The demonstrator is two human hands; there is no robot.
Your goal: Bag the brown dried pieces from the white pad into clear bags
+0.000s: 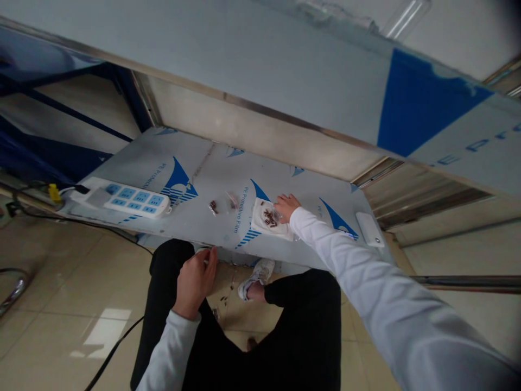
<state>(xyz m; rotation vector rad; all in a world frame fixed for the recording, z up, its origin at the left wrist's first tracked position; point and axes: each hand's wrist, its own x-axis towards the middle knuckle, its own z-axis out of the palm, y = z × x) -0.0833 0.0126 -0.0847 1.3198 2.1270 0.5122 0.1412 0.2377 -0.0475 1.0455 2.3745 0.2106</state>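
Observation:
My right hand (pixel 287 207) reaches over the low shelf, its bent fingers at the edge of a pile of small dark-brown pieces (pixel 269 219). The pieces lie on a white, roughly square pad or tray (pixel 260 227), with something clear and shiny beside the fingertips. What those fingers pinch is too small to make out. My left hand (pixel 197 279) is held above my left knee, in front of the shelf edge, with its fingers curled closed. Whatever is inside it is hidden. Left of the white pad lie a small dark-red bundle (pixel 213 207) and a small clear bag (pixel 232 201).
A white power strip (pixel 136 200) with blue sockets sits at the shelf's left end. At the right end lies a white flat device (pixel 369 229). A film-covered upper shelf (pixel 244 65) overhangs the back. Cables run at left; dark bits (pixel 223 298) lie on the floor.

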